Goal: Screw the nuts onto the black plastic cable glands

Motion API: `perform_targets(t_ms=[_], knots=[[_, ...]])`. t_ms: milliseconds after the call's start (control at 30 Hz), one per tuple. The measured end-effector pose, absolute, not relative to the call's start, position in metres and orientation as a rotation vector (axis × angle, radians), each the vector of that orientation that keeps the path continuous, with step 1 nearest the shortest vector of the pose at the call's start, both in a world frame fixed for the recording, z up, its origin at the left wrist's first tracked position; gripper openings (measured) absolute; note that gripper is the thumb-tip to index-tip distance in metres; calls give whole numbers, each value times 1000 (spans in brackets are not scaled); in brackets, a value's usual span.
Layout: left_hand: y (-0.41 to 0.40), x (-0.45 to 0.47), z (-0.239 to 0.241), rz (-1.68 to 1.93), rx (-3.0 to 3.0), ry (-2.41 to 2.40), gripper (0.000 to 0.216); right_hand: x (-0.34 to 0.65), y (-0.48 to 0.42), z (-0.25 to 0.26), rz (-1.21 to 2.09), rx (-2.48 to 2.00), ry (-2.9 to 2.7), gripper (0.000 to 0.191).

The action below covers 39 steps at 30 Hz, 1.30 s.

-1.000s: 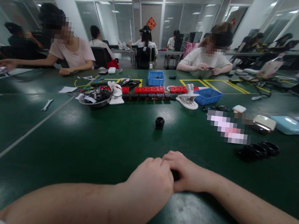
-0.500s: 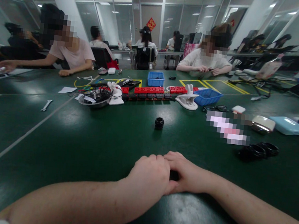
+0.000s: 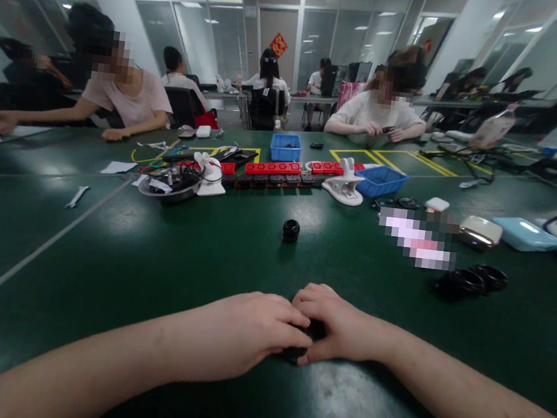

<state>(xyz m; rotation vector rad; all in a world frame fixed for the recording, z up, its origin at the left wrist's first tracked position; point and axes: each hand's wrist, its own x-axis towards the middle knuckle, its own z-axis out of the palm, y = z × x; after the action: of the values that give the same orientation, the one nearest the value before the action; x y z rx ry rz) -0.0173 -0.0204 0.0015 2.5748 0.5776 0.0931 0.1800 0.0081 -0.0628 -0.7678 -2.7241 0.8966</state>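
Observation:
My left hand (image 3: 257, 331) and my right hand (image 3: 328, 325) meet low over the green table (image 3: 203, 254). Between them is a black part (image 3: 295, 354), mostly covered by my fingers, so its full shape is hidden. My right hand curls round it from the right, thumb at the near side. From the left, my left hand's fingers are bent over it. A small black ribbed ring-like piece (image 3: 291, 231) stands on the table beyond my hands. Several larger black rings (image 3: 471, 281) lie together to the right.
Red and black socket strips (image 3: 273, 168) cross the table's middle, between white clips (image 3: 344, 184). Nearby are a metal bowl (image 3: 170, 186) of parts, blue baskets (image 3: 286, 147) and, at left, a wrench (image 3: 77, 197). Two people (image 3: 377, 116) sit across the table.
My left hand has turned and its fingers have loosened from a fist-like grip, uncovering some of the black part. My right hand stays round it. The view has shifted slightly.

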Motion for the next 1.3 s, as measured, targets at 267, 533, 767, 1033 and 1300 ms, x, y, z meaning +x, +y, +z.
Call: perform_targets(t_ms=[267,533,767,1033,1300], knots=[[-18,-11,0,48,2620,701,27,182,10,-70,897,-733,-2711,31],[-32,3,-17,-49,2755,1033,27,181,8,-68,880,-754,-2713,33],[-36,9,-28,23,2835,1222,43,181,8,-66,868,-774,-2742,31],[-32,8,-44,320,2873,1278,49,181,8,-66,851,-768,-2741,31],[-15,-16,-17,354,2616,750,52,181,8,-68,861,-746,-2708,41]])
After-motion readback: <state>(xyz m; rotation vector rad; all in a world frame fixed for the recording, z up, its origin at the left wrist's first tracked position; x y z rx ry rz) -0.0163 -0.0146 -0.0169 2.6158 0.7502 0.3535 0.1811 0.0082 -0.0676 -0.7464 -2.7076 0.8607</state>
